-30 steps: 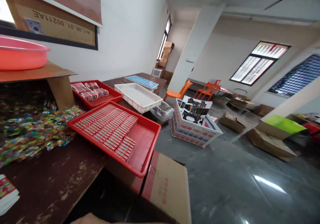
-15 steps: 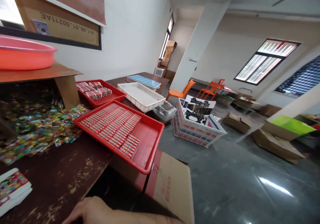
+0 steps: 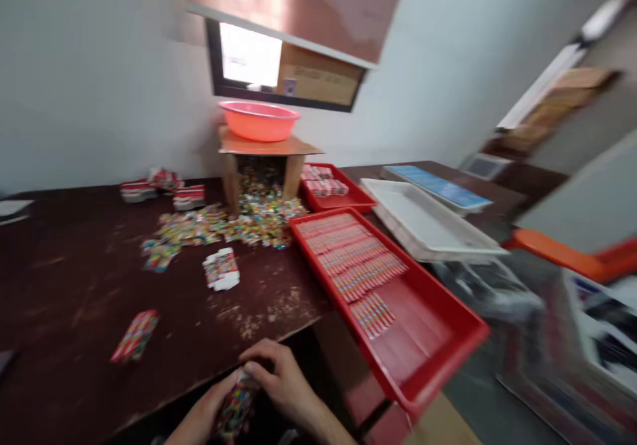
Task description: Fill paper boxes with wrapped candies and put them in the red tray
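On the tabletop (image 3: pixel 74 266) I see the red tray (image 3: pixel 438 319) at right, partly filled with small boxes. Below the near edge, my left hand (image 3: pixel 206 408) and right hand (image 3: pixel 286 379) angle inward, fingers curled together around a colourful packet (image 3: pixel 235 408); both hands grip it, the right at its top.
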A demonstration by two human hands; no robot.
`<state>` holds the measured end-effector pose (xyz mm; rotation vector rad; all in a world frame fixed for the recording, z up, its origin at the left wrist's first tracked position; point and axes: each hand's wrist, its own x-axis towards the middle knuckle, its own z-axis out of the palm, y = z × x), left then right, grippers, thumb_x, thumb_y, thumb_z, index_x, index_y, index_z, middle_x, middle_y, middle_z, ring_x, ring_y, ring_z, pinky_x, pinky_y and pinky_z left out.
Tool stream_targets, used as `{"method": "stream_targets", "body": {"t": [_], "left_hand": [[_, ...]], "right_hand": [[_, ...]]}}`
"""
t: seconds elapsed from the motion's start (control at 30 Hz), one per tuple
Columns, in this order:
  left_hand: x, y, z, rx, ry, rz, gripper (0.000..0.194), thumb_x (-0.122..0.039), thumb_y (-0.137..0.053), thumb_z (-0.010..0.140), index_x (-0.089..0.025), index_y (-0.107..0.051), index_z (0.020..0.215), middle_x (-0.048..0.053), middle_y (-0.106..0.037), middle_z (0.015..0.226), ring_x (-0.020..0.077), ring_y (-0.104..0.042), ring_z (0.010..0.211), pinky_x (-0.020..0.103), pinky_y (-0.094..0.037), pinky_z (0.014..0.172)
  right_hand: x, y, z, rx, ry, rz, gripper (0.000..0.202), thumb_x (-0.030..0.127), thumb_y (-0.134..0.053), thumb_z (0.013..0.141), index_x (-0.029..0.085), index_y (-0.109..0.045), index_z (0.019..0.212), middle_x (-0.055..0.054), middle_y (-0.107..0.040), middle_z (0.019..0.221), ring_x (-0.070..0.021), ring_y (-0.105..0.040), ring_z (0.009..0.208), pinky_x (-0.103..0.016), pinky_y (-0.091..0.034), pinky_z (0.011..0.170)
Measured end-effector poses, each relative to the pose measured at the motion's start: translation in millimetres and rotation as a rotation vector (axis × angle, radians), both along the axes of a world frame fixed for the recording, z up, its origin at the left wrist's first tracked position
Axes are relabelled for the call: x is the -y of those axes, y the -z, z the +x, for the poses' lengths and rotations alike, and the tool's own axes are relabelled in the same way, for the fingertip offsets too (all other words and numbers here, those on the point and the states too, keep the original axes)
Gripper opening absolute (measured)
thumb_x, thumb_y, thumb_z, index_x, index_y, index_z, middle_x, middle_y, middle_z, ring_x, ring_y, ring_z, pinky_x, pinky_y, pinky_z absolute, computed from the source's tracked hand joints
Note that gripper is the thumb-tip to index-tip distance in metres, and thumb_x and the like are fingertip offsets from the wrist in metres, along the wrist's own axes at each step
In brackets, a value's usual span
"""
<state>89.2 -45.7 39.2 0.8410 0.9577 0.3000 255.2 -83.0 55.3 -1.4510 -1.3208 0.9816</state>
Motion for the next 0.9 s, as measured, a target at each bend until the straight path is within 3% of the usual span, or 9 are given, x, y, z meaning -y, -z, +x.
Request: {"method": "stream_targets", "body": {"t": [0.1, 0.33, 0.47, 0.6, 0.67, 0.77, 0.9], "left_hand": [[-10.6, 3.2, -7.9, 0.031, 0.086, 0.062, 0.063, -0.069, -0.046, 0.077, -0.014, -0.065, 0.100, 0.005, -0.064, 0.072, 0.0194, -0.061, 0.067, 0.023, -0.045, 0.045], [-13.5, 10.7, -18.2, -0.098, 0.239, 0.314, 0.066, -0.073, -0.042, 0.076, -0.013, -0.066, 0.093, 0.002, -0.053, 0.069, 0.0112, -0.049, 0.054, 0.018, -0.037, 0.038], [-10.4, 20.8, -16.8, -0.163, 0.267, 0.401, 0.071, -0.072, -0.034, 0.080, -0.011, -0.067, 0.095, 0.002, -0.051, 0.068, 0.0109, -0.045, 0.053, 0.020, -0.038, 0.040], [-12.8, 14.3, -13.9, -0.145, 0.294, 0.418, 0.065, -0.067, -0.037, 0.082, -0.012, -0.065, 0.101, 0.005, -0.056, 0.075, 0.0128, -0.049, 0.058, 0.021, -0.040, 0.043], [-15.4, 6.7, -11.6, -0.104, 0.284, 0.362, 0.062, -0.065, -0.040, 0.081, -0.012, -0.064, 0.101, 0.006, -0.058, 0.079, 0.0135, -0.051, 0.060, 0.021, -0.040, 0.043], [-19.7, -3.3, -7.8, -0.017, 0.236, 0.202, 0.057, -0.060, -0.044, 0.077, -0.010, -0.065, 0.097, 0.008, -0.061, 0.076, 0.0145, -0.054, 0.061, 0.022, -0.041, 0.045], [-23.2, -7.5, -4.6, 0.093, 0.145, 0.005, 0.052, -0.053, -0.044, 0.073, -0.010, -0.064, 0.093, 0.009, -0.063, 0.078, 0.0169, -0.058, 0.065, 0.023, -0.044, 0.048]], "right_hand": [[-0.3, -3.6, -4.4, 0.097, -0.064, 0.009, 0.022, 0.026, -0.068, 0.078, 0.021, -0.070, 0.099, -0.004, -0.067, 0.092, -0.0173, -0.062, 0.083, -0.026, -0.047, 0.077], [2.4, 6.6, -11.0, 0.346, -0.279, 0.021, 0.024, 0.024, -0.048, 0.092, 0.025, -0.066, 0.106, -0.005, -0.068, 0.093, -0.0168, -0.065, 0.084, -0.024, -0.050, 0.076], [2.0, 7.0, -10.2, 0.647, -0.289, 0.112, 0.032, 0.017, -0.050, 0.087, 0.024, -0.062, 0.116, -0.007, -0.067, 0.101, -0.0190, -0.066, 0.088, -0.027, -0.052, 0.077], [-1.2, 0.5, -5.8, 0.763, -0.291, 0.140, 0.040, 0.011, -0.049, 0.083, 0.021, -0.060, 0.120, -0.009, -0.067, 0.102, -0.0206, -0.066, 0.087, -0.031, -0.053, 0.076], [-3.8, -3.1, -1.2, 0.664, -0.272, 0.118, 0.037, 0.014, -0.048, 0.085, 0.021, -0.061, 0.119, -0.010, -0.068, 0.101, -0.0209, -0.066, 0.089, -0.033, -0.053, 0.079], [-8.5, -3.8, 6.5, 0.312, -0.202, 0.028, 0.036, 0.025, -0.051, 0.086, 0.021, -0.060, 0.121, -0.007, -0.070, 0.099, -0.0197, -0.066, 0.089, -0.033, -0.051, 0.082], [-10.1, 7.6, 10.0, -0.267, -0.139, -0.231, 0.039, 0.036, -0.062, 0.079, 0.019, -0.063, 0.114, -0.003, -0.068, 0.083, -0.0129, -0.059, 0.061, -0.026, -0.049, 0.058]]}}
